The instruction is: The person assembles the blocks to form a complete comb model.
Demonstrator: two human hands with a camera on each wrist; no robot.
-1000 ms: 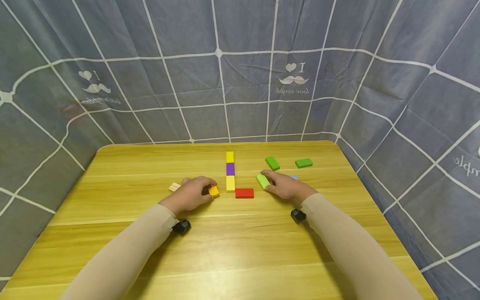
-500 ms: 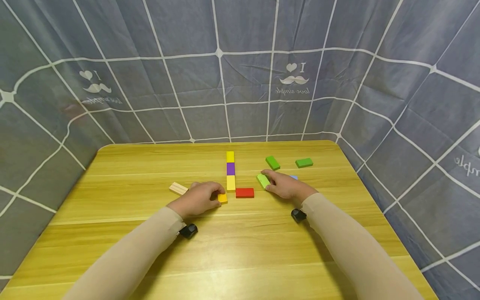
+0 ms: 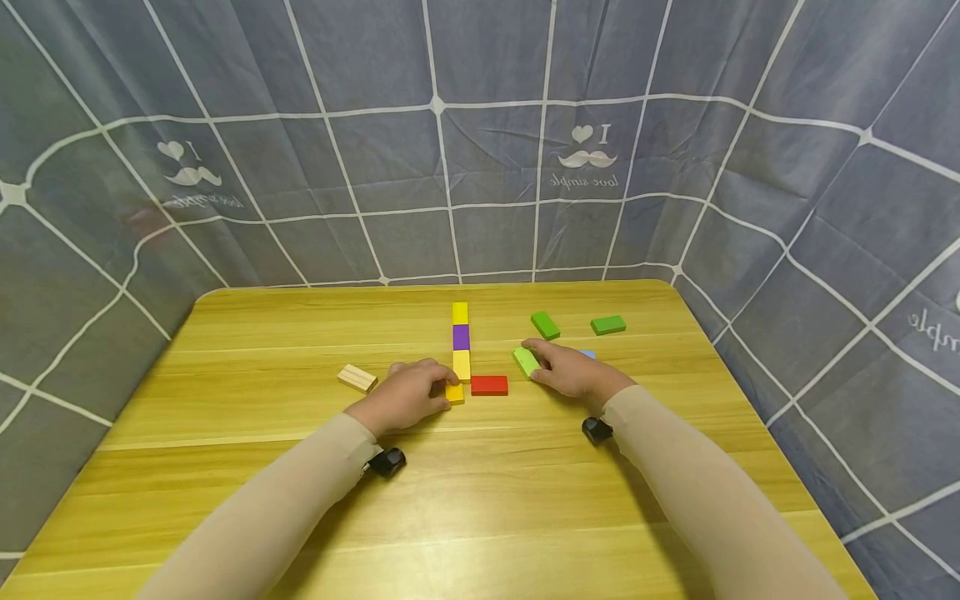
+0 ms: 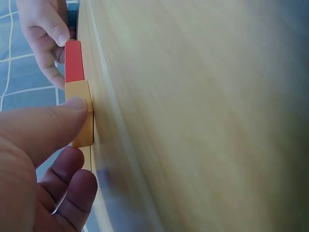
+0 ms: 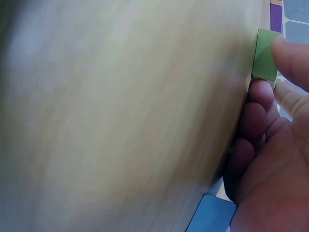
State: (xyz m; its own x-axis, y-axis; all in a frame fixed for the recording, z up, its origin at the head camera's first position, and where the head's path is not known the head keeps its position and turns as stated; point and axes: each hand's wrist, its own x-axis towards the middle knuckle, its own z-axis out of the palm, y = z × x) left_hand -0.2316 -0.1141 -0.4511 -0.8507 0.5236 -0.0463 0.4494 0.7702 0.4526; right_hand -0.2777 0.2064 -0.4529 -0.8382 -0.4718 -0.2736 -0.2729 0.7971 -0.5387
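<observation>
A grey curtain (image 3: 495,58) with white grid lines stands beyond the far edge of the yellow wood-grain table (image 3: 480,500) before us. Over the table reach two arms in beige sleeves, a small black camera at each wrist.

The left hand (image 3: 405,396) pinches a flat orange-yellow rectangular block (image 3: 455,394) between thumb and fingers, opened no wider than the block. The right hand (image 3: 573,372) has a flat light-green rectangular block (image 3: 527,363) between thumb and fingertips, right of the table's midline.

Running from near the far edge toward us is a row (image 3: 461,340) of three flat blocks: bright yellow farthest, purple in the middle, paler yellow nearest. Over the last second we see the left hand slide its block rightward, from beside the row to its near end; the right hand has stayed put. We judge that the row is being lengthened by one; whether the block ends quite touch, we cannot tell.

A pale striped wooden block (image 3: 357,378), less covered now, lies toward the table's left edge. A flat red block (image 3: 489,386) lies crosswise just right of the row's near end. Two darker green blocks, one slanted (image 3: 545,326), one nearly level (image 3: 608,325), sit toward the far right corner; a blue block (image 3: 588,354) is mostly hidden behind the right hand.
</observation>
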